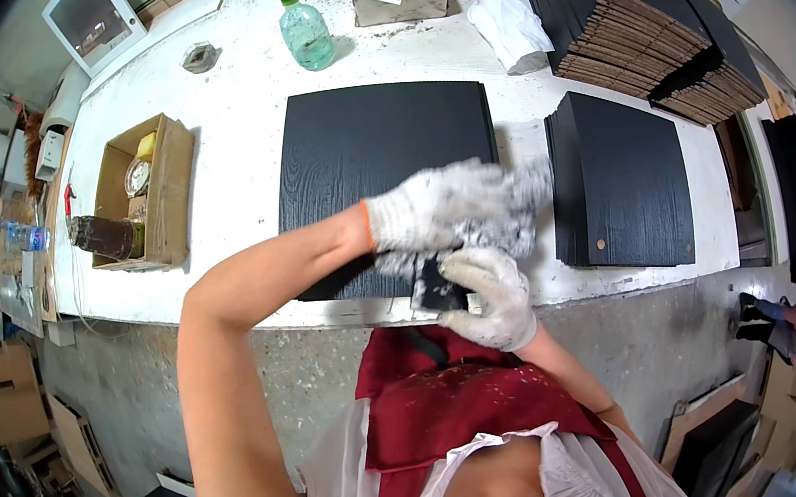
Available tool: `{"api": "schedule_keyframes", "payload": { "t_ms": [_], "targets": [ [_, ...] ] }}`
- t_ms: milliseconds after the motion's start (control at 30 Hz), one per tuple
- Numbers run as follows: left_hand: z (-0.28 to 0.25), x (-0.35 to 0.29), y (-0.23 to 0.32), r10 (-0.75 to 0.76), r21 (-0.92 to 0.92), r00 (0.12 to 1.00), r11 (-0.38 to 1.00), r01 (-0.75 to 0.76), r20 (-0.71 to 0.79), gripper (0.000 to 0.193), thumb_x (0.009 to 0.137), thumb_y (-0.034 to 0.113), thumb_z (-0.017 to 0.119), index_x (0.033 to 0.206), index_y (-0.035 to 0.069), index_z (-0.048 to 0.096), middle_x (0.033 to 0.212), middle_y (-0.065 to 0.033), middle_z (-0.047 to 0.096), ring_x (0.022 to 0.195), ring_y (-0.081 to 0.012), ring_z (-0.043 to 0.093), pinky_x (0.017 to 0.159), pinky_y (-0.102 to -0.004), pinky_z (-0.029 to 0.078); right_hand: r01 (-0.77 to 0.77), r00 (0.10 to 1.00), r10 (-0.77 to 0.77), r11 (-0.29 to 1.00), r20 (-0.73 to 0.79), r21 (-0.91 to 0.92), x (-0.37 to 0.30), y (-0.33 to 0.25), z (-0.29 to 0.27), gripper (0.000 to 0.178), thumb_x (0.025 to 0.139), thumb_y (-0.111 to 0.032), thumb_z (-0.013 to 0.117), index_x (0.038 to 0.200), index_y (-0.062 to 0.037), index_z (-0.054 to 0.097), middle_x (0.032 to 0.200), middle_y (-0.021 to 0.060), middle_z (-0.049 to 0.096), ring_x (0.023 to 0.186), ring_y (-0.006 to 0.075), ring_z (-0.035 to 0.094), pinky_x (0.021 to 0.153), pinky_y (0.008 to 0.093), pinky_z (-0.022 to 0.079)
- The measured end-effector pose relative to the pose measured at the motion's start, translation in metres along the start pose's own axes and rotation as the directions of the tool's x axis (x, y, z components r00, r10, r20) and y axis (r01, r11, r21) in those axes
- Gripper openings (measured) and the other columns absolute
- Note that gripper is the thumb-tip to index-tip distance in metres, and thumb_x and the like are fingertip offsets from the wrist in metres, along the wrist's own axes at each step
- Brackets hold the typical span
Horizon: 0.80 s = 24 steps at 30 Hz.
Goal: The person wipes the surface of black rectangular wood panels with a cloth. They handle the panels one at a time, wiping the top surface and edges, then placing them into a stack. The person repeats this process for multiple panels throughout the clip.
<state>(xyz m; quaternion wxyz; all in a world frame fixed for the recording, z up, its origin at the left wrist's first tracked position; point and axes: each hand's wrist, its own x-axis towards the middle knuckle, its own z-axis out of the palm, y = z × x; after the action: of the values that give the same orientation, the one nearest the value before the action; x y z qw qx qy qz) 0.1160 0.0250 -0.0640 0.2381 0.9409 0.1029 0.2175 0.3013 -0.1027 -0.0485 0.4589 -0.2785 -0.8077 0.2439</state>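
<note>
Right now you have both gloved hands at the near right part of the wood-grained black panel (378,130), which lies on the white table (239,149) in front of you. Your left hand (438,205) reaches across it, palm down with the fingers extended together, over a mottled grey-and-white cloth (507,234); you cannot tell from this view whether those fingers grip it. Your right hand (493,298) is at the panel's near edge, closer to your body, fingers bent and thumb spread from them, by a small dark piece (436,289). Its hold on that piece is unclear, as is whether the piece belongs to the cloth.

To the panel's right you have a low stack of black panels (626,183), with taller piles (630,27) beyond that. Left of the panel sits an open box (172,193), a brown bottle (105,237) tilted over its side. Past the panel's far edge are an upright clear green bottle (308,41), a pale block (402,9) and a crumpled white bag (510,33).
</note>
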Motion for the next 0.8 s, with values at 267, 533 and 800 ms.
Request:
{"api": "schedule_keyframes", "payload": {
  "t_ms": [267,533,800],
  "targets": [
    [-0.03,0.02,-0.033,-0.201,0.082,0.976,0.975,0.208,-0.081,0.063,0.07,0.007,0.063,0.132,0.015,0.06,0.14,-0.0092,0.055,0.139,-0.0329,0.04,0.116,-0.0419,0.035,-0.055,0.99,0.05,0.998,0.134,0.037,0.004,-0.004,0.0,0.06,0.06,-0.021,0.085,0.114,-0.0002,0.067,0.11,0.0166,0.065,0.095,0.0354,0.063,0.086,0.0439,0.051],
    [-0.022,0.048,-0.089,-0.275,0.298,0.892,0.872,0.388,-0.359,0.054,0.071,0.017,0.066,0.125,0.013,0.064,0.131,-0.0103,0.058,0.125,-0.0345,0.051,0.108,-0.0446,0.039,-0.195,0.971,0.203,0.978,0.126,-0.075,-0.001,-0.009,0.006,0.066,0.057,-0.017,0.084,0.117,0.0021,0.065,0.111,0.0193,0.065,0.101,0.037,0.062,0.092,0.0445,0.048],
    [-0.057,-0.027,-0.07,-0.491,0.205,0.759,0.765,0.61,-0.427,0.072,0.072,0.014,0.06,0.144,0.014,0.049,0.149,-0.0189,0.046,0.137,-0.0356,0.043,0.115,-0.0413,0.034,-0.195,0.977,0.201,0.977,0.068,-0.085,0.0,-0.004,0.008,0.065,0.057,-0.014,0.083,0.117,0.0022,0.065,0.11,0.0194,0.066,0.1,0.0364,0.063,0.089,0.0433,0.051]
  ]
}}
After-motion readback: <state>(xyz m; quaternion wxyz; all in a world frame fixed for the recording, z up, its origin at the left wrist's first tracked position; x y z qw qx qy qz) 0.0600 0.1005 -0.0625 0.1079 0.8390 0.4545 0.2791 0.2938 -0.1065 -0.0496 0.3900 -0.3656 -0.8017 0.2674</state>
